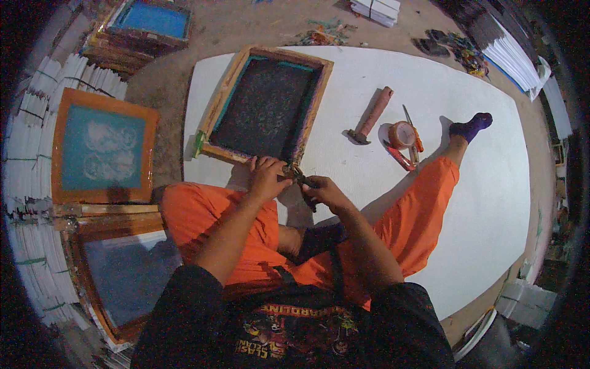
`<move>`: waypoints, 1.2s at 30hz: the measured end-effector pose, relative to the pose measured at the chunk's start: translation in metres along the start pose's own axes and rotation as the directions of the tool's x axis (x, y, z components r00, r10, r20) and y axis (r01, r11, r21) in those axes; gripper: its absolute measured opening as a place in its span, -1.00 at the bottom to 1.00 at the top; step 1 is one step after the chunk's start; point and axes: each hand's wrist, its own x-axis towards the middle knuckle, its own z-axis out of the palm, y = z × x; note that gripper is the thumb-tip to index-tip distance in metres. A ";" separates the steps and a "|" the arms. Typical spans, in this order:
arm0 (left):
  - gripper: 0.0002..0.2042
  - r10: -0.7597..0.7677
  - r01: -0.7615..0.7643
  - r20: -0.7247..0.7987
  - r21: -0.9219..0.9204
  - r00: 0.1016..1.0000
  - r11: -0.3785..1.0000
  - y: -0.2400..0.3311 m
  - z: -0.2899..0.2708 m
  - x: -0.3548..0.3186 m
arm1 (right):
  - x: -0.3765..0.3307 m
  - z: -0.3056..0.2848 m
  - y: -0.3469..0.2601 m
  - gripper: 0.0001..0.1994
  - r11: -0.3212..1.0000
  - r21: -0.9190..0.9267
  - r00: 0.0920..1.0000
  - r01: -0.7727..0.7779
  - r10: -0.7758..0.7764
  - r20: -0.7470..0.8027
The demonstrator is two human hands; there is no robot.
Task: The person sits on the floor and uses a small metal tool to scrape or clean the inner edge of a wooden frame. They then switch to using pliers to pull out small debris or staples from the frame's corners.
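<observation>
A wooden-framed printing screen (209, 111) with dark mesh lies tilted on the white board, its lower corner toward me. My left hand (265, 177) grips its near rail, fingers over the wood and thumb close to that corner. At the same corner, my right hand (327, 194) is closed on dark-handled pliers (311, 204). The jaws meet the corner of the frame; what they bite on is too small to make out. To the right lie a hammer (372, 115) with a reddish handle, a roll of brown tape (402, 134) and a red-handled cutting tool (401, 157).
The white board (473, 203) spreads under my outstretched leg. At left stand an orange-framed screen (106, 147), another framed screen (132, 277) and paper stacks (37, 160). A blue screen (152, 19) tops a pile at the far left. Dark sandals (432, 44) lie beyond the board.
</observation>
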 end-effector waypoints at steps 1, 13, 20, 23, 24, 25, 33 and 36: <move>-0.40 -0.004 0.004 0.001 -0.002 1.000 1.000 0.000 0.001 0.000 | 0.002 -0.002 0.000 -0.58 1.000 -0.009 1.000 -0.003 0.003 -0.008; -0.42 -0.090 0.089 0.069 0.018 0.994 0.996 0.001 -0.010 0.001 | 0.027 -0.021 -0.001 -0.56 0.995 -0.101 0.996 0.010 -0.002 0.085; -0.41 -0.081 0.083 0.067 -0.028 0.994 0.996 0.003 -0.011 0.001 | 0.032 -0.021 -0.010 -0.62 0.994 -0.102 0.999 -0.047 0.049 0.012; -0.40 -0.054 0.053 0.031 0.005 0.998 0.999 0.001 -0.007 -0.002 | 0.025 -0.015 -0.023 -0.66 0.984 -0.173 0.998 -0.047 0.053 0.033; -0.39 -0.038 0.038 0.015 0.019 0.999 0.999 0.001 -0.006 -0.004 | 0.024 -0.012 -0.027 -0.68 0.978 -0.204 0.998 -0.037 0.047 0.048; -0.39 -0.031 0.030 0.010 0.034 0.999 0.999 0.001 -0.005 -0.006 | 0.026 -0.010 -0.024 -0.69 0.969 -0.245 1.000 -0.011 0.015 0.015; -0.40 -0.021 0.020 0.008 0.110 1.000 0.994 0.010 -0.009 -0.007 | 0.025 0.007 -0.029 -0.69 0.595 -0.804 0.959 0.001 -0.228 -0.167; -0.41 -0.003 0.003 0.004 0.114 1.000 0.993 0.006 0.000 -0.009 | 0.020 0.011 -0.034 -0.70 0.535 -0.844 0.951 -0.048 -0.234 -0.202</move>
